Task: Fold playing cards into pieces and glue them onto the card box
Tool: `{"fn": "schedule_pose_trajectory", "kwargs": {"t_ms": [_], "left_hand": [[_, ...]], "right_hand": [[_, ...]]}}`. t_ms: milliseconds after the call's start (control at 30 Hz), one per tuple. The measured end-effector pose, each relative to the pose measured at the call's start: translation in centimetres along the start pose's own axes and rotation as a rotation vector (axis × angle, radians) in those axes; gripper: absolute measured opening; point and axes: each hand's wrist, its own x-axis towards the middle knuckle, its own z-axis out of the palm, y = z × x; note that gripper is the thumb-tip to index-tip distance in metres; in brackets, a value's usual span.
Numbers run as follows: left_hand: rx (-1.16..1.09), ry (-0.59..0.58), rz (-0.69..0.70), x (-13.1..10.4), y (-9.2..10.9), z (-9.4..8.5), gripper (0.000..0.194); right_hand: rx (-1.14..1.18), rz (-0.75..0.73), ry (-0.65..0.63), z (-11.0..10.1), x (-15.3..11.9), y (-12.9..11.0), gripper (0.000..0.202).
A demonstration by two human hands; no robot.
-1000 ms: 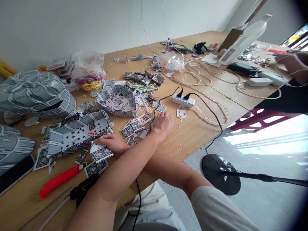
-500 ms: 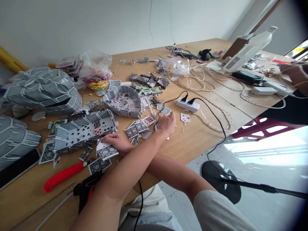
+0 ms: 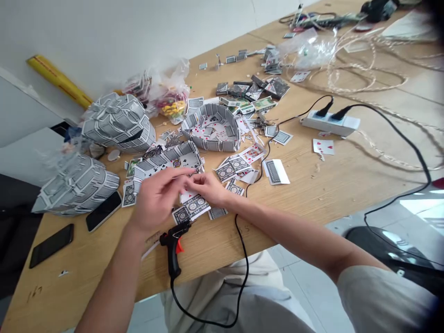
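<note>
Right hand: fingers clamped on folded grey-and-white playing card, long axis crosswise, rising rightward, patterned strip nearest wearer. Left hand: adjacent, blurred; grip indeterminable.

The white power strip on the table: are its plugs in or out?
In: two black plugs sit in the white power strip. Whether it is switched on, I cannot tell.

The plain, light grey sleeve is short and loose, ending near the elbow. The trousers are pale off-white, softly creased.
</note>
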Motion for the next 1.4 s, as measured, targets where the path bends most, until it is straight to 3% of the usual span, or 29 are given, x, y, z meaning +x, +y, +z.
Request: {"fn": "schedule_pose_trajectory", "kwargs": {"t_ms": [100,167,267,367,467,633,1067,1233,1400], "left_hand": [[-0.267,0.171,-0.163,-2.5,-4.6,-2.8,0.024],[-0.394,0.203,-0.242,-3.8,-6.7,-2.9,0.029],[-0.495,0.13,-0.302,-4.9,-8.0,-1.9,0.037],[-0.41,0.09,-0.339,-5.2,-8.4,-0.9,0.034],[-0.387,0.122,-0.366,-5.3,-8.9,-0.1,0.037],[-0.357,0.119,-0.403,-5.5,-9.4,0.9,0.023],[-0.165,0.1,-0.214,-6.2,-10.0,2.0,0.019],[-0.146,0.151,-0.183,-6.3,-9.9,2.5,0.016],[-0.104,0.106,-0.164,-6.3,-9.8,2.4,0.014]], "right_hand": [[-0.098,-0.026,-0.018,0.5,-0.2,0.4,0.044],[-0.19,-0.028,-0.063,0.6,-0.4,0.3,0.043],[-0.275,-0.021,-0.089,0.4,-0.5,0.0,0.041],[-0.318,-0.015,-0.065,0.3,-0.6,-0.3,0.041],[-0.358,-0.019,-0.05,0.3,-0.6,-0.3,0.043],[-0.424,-0.047,-0.071,0.2,-0.7,0.1,0.047],[-0.482,-0.119,-0.149,-0.1,-0.8,0.4,0.048],[-0.49,-0.104,-0.15,-0.1,-0.7,0.5,0.049],[-0.478,-0.089,-0.155,0.0,-0.6,0.6,0.05]]}}
